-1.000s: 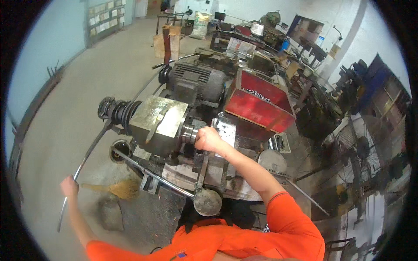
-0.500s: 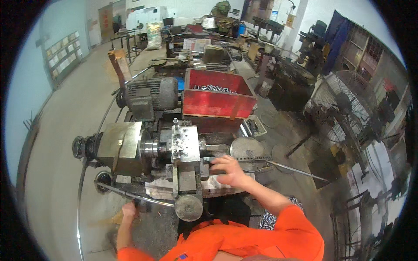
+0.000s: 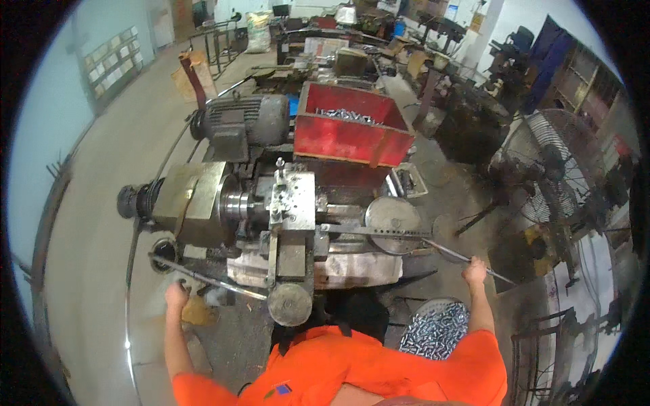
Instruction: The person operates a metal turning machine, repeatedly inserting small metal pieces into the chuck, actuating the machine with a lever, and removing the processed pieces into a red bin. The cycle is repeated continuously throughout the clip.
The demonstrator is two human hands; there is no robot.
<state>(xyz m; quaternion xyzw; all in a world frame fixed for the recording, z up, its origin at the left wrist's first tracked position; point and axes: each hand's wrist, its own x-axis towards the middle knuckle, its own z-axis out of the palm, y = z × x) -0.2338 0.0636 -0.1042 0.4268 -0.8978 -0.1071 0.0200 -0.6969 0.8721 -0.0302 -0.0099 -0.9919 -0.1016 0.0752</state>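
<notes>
My right hand (image 3: 476, 271) is closed round the metal lever (image 3: 447, 252) on the right side of a small lathe. That lever runs out from beside a round metal disc (image 3: 393, 220). At the machine's lower left, my left hand (image 3: 177, 295) has its fingers curled in, with a small dark shape at them that I cannot make out. Close by it lies a second metal lever (image 3: 210, 281), whose near end meets a round knob (image 3: 290, 304). The steel tool block (image 3: 294, 199) sits mid-machine, right of the shiny spindle (image 3: 235, 205).
Behind the lathe stands a red box (image 3: 352, 139) of small metal parts, beside an electric motor (image 3: 247, 122). A basin of shiny metal pieces (image 3: 437, 330) is by my right arm. At right are a caged fan (image 3: 552, 166) and a steel bar rack (image 3: 542, 352).
My right hand has gone from beside the tool block, fingers spread, out to the right lever and closed on it. The left hand has moved up and left.
</notes>
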